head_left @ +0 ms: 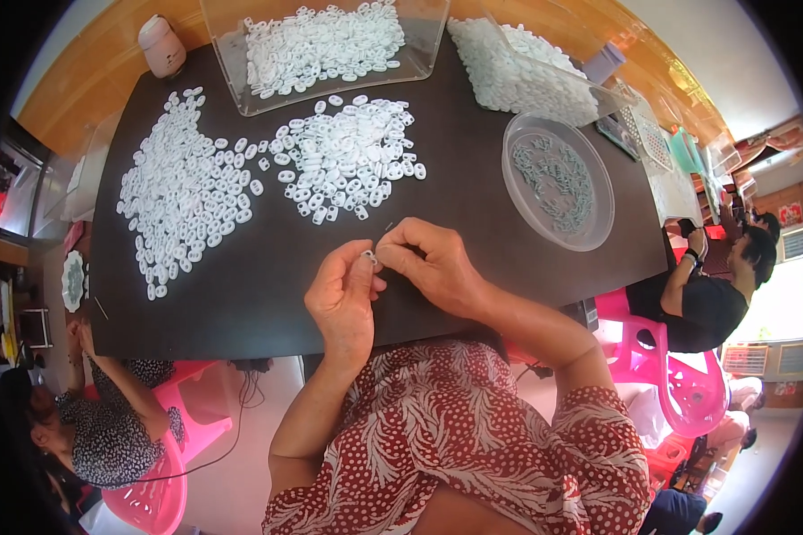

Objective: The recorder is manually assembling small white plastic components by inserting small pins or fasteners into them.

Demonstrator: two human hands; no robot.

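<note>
My left hand [342,299] pinches a small white oval piece [368,256] between thumb and fingertips, close above the table's front part. Against it, my right hand [433,267] is closed in a pinch. A thin dark pin-like tip [388,226] sticks out above its fingers; the rest of that thing is hidden. Ahead of my hands lies a heap of white plastic ovals with holes [348,156]. A larger heap of the same ovals [187,192] spreads to the left. Small grey-green parts [553,183] lie in a round clear tray [598,234] to the right.
A clear bin [241,85] and a second clear bin [589,82], both with white pieces, stand at the dark table's [214,316] far side. A pink bottle [161,46] is at far left, a phone [617,138] at right. People sit on pink chairs at both sides.
</note>
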